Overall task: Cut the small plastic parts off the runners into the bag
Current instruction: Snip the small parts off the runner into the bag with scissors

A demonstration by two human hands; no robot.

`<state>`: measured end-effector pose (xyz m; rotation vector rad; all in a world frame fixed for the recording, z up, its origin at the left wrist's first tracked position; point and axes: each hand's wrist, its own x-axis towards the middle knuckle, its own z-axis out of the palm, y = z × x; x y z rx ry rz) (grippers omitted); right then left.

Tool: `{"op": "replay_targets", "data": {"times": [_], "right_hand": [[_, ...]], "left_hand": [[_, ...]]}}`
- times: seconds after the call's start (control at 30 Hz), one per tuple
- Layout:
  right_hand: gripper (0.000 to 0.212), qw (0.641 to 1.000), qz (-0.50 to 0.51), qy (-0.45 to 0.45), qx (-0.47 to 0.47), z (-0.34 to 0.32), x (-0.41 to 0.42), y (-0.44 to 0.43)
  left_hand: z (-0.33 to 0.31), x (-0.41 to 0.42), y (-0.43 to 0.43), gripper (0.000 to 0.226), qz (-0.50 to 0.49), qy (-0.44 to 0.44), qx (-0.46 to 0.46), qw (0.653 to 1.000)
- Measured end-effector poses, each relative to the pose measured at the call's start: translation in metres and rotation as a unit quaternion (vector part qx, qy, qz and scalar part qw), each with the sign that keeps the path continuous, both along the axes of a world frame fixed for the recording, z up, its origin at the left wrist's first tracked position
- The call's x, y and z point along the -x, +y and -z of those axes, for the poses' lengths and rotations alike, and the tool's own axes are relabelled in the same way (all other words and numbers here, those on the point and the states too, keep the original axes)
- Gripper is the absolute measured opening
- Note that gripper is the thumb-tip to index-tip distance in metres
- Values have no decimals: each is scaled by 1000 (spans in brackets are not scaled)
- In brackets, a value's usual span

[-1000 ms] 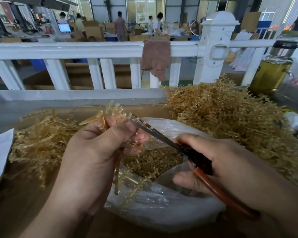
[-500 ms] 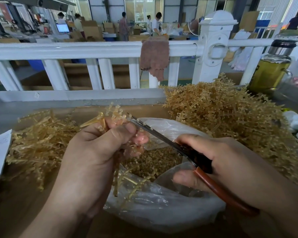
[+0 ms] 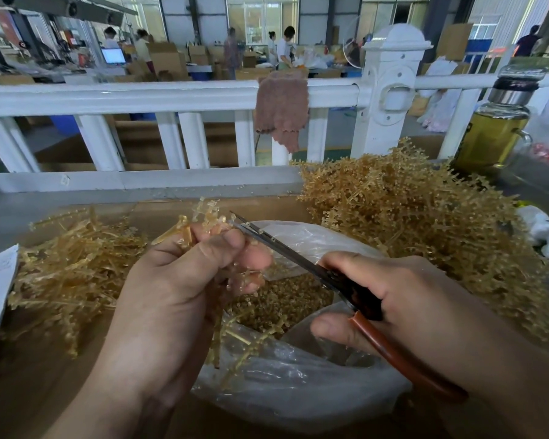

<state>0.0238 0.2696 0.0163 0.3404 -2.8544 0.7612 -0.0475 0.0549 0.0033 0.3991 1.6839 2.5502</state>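
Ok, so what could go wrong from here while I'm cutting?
1. The scissors have their tips right beside the left hand, which pinches the runner; a slip could nick a finger.
2. The cut seems to be near the far rim of the bag, and a few parts ride on the blade, so some may drop outside.
3. Runner ends hang into the bag and might snag the thin plastic.

You've got one bag [image 3: 298, 391], one pair of scissors [image 3: 293, 255] over it, two runner piles flanking it, left pile [image 3: 70, 274] and right pile [image 3: 409, 223], one bottle [image 3: 492, 134] beyond.
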Motion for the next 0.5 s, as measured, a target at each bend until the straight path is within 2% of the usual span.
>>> {"op": "replay_targets", "data": {"times": [0.1,0.5], "right_hand": [[66,1000,-1,3,0,0,1,-1],[64,1000,-11,14,0,-2,0,-2]], "left_hand": [[-1,0,1,5,7,3,2,1000],[0,-1,2,11,-8,-9,-11,1000]]}}
